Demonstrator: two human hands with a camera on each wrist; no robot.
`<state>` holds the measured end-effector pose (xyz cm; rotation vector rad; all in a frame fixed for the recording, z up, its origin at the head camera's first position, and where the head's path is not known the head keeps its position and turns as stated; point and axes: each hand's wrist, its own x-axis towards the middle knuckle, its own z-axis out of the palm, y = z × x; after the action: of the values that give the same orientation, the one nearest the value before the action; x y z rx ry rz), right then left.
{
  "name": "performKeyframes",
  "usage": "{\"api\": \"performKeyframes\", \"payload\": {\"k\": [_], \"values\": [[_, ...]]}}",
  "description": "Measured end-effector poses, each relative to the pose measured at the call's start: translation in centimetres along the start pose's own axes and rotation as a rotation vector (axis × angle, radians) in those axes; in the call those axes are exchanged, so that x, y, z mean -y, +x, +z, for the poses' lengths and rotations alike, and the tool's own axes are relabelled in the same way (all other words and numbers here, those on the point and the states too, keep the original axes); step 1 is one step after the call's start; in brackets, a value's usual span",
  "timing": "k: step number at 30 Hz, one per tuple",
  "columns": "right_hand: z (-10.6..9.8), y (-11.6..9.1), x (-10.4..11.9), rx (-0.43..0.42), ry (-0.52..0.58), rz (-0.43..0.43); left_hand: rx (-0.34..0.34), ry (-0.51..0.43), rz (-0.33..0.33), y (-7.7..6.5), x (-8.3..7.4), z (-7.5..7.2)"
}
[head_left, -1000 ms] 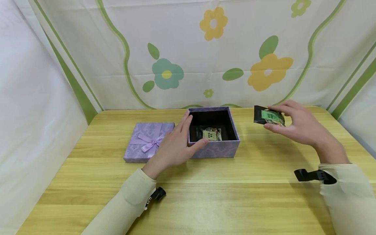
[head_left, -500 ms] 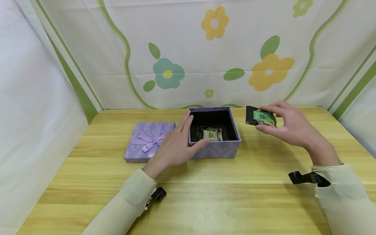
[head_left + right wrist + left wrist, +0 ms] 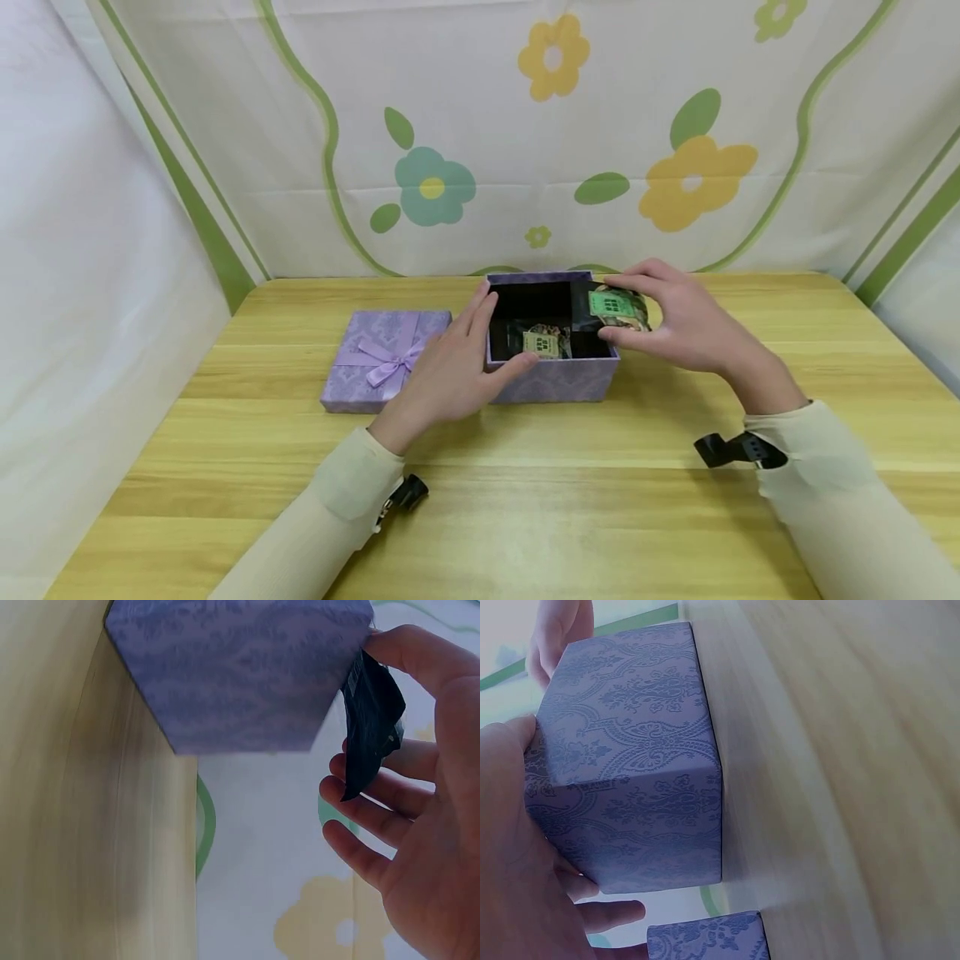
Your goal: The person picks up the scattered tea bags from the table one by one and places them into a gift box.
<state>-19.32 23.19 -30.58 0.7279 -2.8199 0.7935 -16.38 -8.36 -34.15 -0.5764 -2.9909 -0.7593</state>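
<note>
An open purple patterned box (image 3: 555, 379) (image 3: 630, 772) (image 3: 240, 667) stands at the middle of the wooden table. One small black packet with a green label (image 3: 546, 342) lies inside it. My left hand (image 3: 450, 367) (image 3: 517, 870) grips the box's left front corner, thumb on the front rim. My right hand (image 3: 667, 321) (image 3: 420, 825) pinches a second black packet with a green label (image 3: 611, 306) (image 3: 371, 720) over the box's right wall, partly inside the opening.
The box's purple lid with a ribbon bow (image 3: 382, 362) (image 3: 705, 941) lies left of the box. A flowered cloth backdrop (image 3: 525, 133) closes off the back and sides. The wooden table (image 3: 525, 517) stretches towards me.
My right hand has carried its packet leftward from the right of the box to over the box's right wall. The left hand has stayed on the box.
</note>
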Motion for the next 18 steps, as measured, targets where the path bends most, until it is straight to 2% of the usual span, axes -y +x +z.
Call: {"api": "performKeyframes", "payload": {"k": [18], "values": [[2.6, 3.8, 2.7, 0.132, -0.059, -0.115, 0.014, 0.007, -0.010, -0.2, 0.4, -0.1]]}}
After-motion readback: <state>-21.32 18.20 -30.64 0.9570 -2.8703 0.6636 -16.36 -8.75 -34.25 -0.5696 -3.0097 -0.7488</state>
